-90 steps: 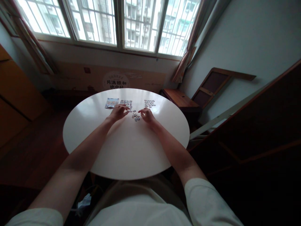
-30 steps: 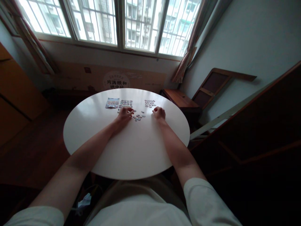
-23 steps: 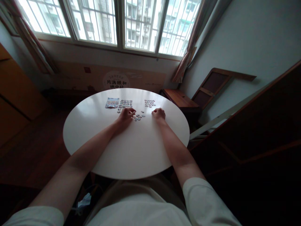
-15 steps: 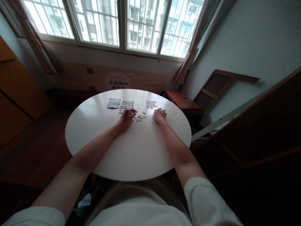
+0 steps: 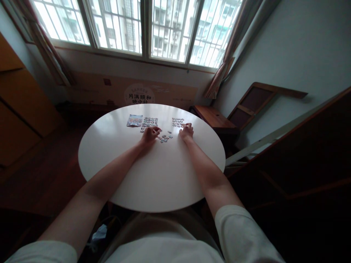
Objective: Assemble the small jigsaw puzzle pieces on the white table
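Small jigsaw pieces lie on a round white table (image 5: 153, 175). A joined cluster of pieces (image 5: 165, 138) sits between my hands. My left hand (image 5: 150, 134) rests curled on the table just left of that cluster, fingertips pinched together; whether they hold a piece is too small to tell. My right hand (image 5: 186, 130) is at the near edge of the right group of loose pieces (image 5: 177, 121), fingers bent over them. Another group of loose pieces (image 5: 149, 121) lies beyond my left hand, with a small printed picture card (image 5: 134, 120) to its left.
A brown cardboard box with printed characters (image 5: 138, 95) stands under the barred window. A low wooden stool (image 5: 213, 117) and a leaning wooden frame (image 5: 252, 102) are right of the table. An orange cabinet (image 5: 19, 106) stands at the left, dark wooden furniture (image 5: 307, 157) at the right.
My right hand has moved from the central cluster out to the right group of pieces. My left hand has shifted right, up to the cluster. The view has tilted slightly.
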Motion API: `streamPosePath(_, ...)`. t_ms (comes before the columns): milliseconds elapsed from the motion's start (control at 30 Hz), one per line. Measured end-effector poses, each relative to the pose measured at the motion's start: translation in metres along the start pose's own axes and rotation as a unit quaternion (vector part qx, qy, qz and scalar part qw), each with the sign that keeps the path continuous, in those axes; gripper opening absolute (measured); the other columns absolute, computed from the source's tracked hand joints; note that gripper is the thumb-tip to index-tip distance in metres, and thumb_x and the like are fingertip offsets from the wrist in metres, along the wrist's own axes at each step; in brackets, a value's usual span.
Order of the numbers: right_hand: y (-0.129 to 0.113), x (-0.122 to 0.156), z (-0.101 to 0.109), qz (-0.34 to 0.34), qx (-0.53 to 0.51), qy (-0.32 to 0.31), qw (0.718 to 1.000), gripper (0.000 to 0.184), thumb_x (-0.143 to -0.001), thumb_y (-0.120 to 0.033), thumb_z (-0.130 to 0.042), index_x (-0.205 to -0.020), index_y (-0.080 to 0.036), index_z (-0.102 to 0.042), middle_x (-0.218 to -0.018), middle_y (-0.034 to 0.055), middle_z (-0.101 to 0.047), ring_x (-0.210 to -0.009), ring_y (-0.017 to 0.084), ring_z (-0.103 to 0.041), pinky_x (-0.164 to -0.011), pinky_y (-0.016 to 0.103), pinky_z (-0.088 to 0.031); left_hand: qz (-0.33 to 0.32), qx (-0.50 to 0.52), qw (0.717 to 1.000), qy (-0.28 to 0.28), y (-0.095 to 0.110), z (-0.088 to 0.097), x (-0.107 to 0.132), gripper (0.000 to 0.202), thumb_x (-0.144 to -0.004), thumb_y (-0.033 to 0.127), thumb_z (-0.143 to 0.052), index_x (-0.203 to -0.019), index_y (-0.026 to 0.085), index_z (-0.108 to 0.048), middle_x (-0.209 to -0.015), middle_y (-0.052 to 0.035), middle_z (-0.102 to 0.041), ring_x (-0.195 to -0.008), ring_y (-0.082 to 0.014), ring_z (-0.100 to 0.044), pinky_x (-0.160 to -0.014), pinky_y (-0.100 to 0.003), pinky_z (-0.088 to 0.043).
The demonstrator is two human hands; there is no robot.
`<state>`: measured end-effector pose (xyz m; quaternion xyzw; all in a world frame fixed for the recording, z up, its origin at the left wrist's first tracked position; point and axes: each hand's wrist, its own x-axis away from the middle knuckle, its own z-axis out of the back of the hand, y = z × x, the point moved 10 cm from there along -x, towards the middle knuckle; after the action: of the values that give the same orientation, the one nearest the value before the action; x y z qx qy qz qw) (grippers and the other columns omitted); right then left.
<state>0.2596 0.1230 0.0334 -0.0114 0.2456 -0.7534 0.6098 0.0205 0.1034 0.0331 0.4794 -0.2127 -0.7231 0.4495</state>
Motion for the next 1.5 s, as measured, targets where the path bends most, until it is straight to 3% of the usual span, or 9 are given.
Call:
streamPosePath(167,-0.018,0.007,-0.013,0.078,-0.085,-0.108,0.987,0.021,-0.080,-0.024,-0.060,-0.095,-0.016,-0.074,-0.099,0.0077,-0.067,-0.090,0.018,-0.061,-0.082,0.026,-0.047,0.015,0.040,0.999,0.008,-0.004,0.002,-0.001,0.017,-0.078,0.026,-0.060,-0.081,0.012,-0.070,-0.067,-0.0038,-0.068,-0.049,-0.0105,-0.059,-0.044,-0.018,-0.044)
streamPosePath(267,-0.026,0.017,-0.017,0.114,-0.131,-0.144,0.974,0.018,-0.077,-0.028,-0.066,-0.086,-0.016,-0.075,-0.084,0.0054,-0.070,-0.080,0.016,-0.062,-0.075,0.025,-0.047,0.023,0.070,0.997,0.020,-0.004,0.006,-0.002,0.016,-0.077,0.026,-0.060,-0.077,0.012,-0.069,-0.066,-0.0040,-0.068,-0.047,-0.0097,-0.058,-0.042,-0.018,-0.045)
streamPosePath(500,-0.043,0.033,-0.019,0.160,-0.150,-0.175,0.960,0.021,-0.068,-0.029,-0.076,-0.083,-0.015,-0.076,-0.080,0.0041,-0.068,-0.074,0.015,-0.061,-0.067,0.024,-0.044,0.048,0.113,0.990,0.068,-0.009,0.020,-0.004,0.019,-0.074,0.030,-0.063,-0.075,0.011,-0.067,-0.063,-0.0036,-0.066,-0.045,-0.0091,-0.056,-0.040,-0.018,-0.046)
streamPosePath(767,-0.038,0.030,-0.025,0.130,-0.169,-0.186,0.959,0.014,-0.065,-0.020,-0.076,-0.078,-0.015,-0.074,-0.076,0.0025,-0.067,-0.070,0.014,-0.060,-0.068,0.024,-0.045,0.044,0.120,0.990,0.065,-0.009,0.019,-0.004,0.017,-0.074,0.028,-0.063,-0.074,0.011,-0.068,-0.061,-0.0036,-0.066,-0.044,-0.0095,-0.056,-0.039,-0.019,-0.046)
streamPosePath(933,-0.033,0.028,-0.028,0.100,-0.244,-0.179,0.948,0.018,-0.061,-0.012,-0.076,-0.078,-0.013,-0.070,-0.076,0.0031,-0.068,-0.068,0.013,-0.061,-0.066,0.023,-0.048,0.043,0.129,0.989,0.064,-0.009,0.018,-0.004,0.017,-0.073,0.027,-0.062,-0.074,0.011,-0.067,-0.061,-0.0032,-0.065,-0.045,-0.0093,-0.057,-0.040,-0.018,-0.047)
streamPosePath(1100,-0.022,0.022,-0.020,0.074,-0.295,-0.150,0.941,0.014,-0.070,-0.014,-0.069,-0.083,-0.013,-0.070,-0.080,0.0052,-0.072,-0.073,0.015,-0.065,-0.069,0.025,-0.050,0.042,0.127,0.989,0.057,-0.007,0.018,-0.003,0.017,-0.073,0.027,-0.062,-0.074,0.011,-0.067,-0.061,-0.0029,-0.065,-0.044,-0.0084,-0.055,-0.040,-0.018,-0.046)
streamPosePath(1200,0.001,0.014,-0.001,0.035,-0.272,-0.073,0.959,0.016,-0.075,-0.021,-0.066,-0.087,-0.014,-0.072,-0.087,0.0067,-0.073,-0.082,0.017,-0.067,-0.076,0.026,-0.050,0.043,0.121,0.990,0.055,-0.007,0.017,-0.003,0.019,-0.073,0.030,-0.063,-0.073,0.011,-0.067,-0.061,-0.0032,-0.065,-0.045,-0.0090,-0.056,-0.040,-0.018,-0.046)
streamPosePath(1333,0.032,0.008,0.012,-0.018,-0.176,-0.040,0.983,0.019,-0.073,-0.026,-0.069,-0.088,-0.016,-0.073,-0.093,0.0082,-0.073,-0.090,0.020,-0.067,-0.082,0.028,-0.050,0.042,0.116,0.991,0.052,-0.007,0.016,-0.004,0.020,-0.074,0.031,-0.063,-0.075,0.011,-0.068,-0.063,-0.0040,-0.066,-0.046,-0.0093,-0.057,-0.040,-0.018,-0.047)
streamPosePath(1500,0.055,0.002,0.024,-0.049,-0.110,-0.014,0.993,0.025,-0.077,-0.014,-0.061,-0.099,-0.017,-0.073,-0.103,0.0088,-0.072,-0.098,0.020,-0.066,-0.090,0.030,-0.048,0.040,0.112,0.992,0.048,-0.007,0.015,-0.004,0.020,-0.074,0.030,-0.063,-0.073,0.011,-0.067,-0.060,-0.0038,-0.065,-0.045,-0.0094,-0.056,-0.040,-0.019,-0.045)
